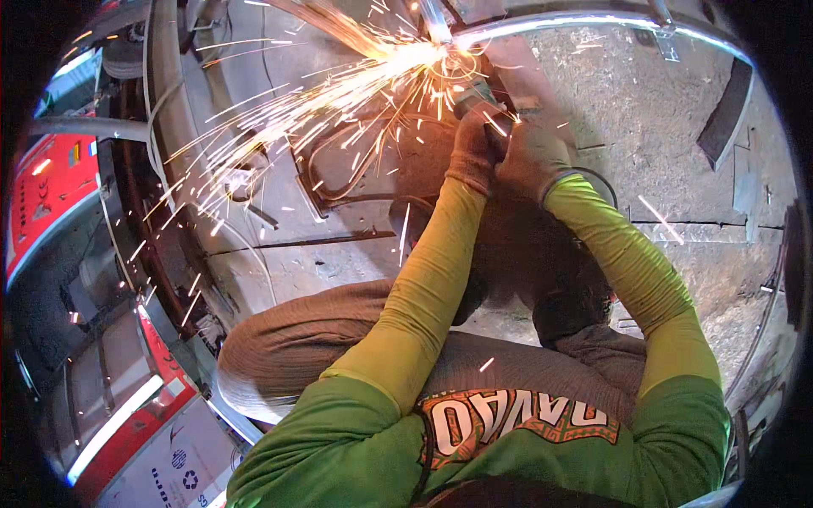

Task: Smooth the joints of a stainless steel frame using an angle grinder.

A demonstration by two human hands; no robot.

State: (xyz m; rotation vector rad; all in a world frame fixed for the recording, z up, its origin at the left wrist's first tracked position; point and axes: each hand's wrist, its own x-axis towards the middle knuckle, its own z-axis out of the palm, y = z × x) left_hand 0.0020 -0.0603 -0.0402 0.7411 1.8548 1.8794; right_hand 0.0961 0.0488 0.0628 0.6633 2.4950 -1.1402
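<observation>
Both my gloved hands are closed around an angle grinder (pixel 474 96), its body mostly covered by my fingers. My left hand (pixel 475 146) wraps it on the near left, and my right hand (pixel 532 146) grips it just to the right. The grinder's head meets a metal bar (pixel 435 20) at the top of the view. From that contact a bright spray of sparks (pixel 339 97) fans out to the left and toward me. Glare hides the disc and the exact spot being ground.
A long metal rail (pixel 559 20) curves across the top right. A dark flat metal piece (pixel 727 114) lies on the concrete floor at right. Left of my hands are a bent metal frame (pixel 306 188) and a thin cable (pixel 264 262). Red and white boxes (pixel 174 457) stand at far left.
</observation>
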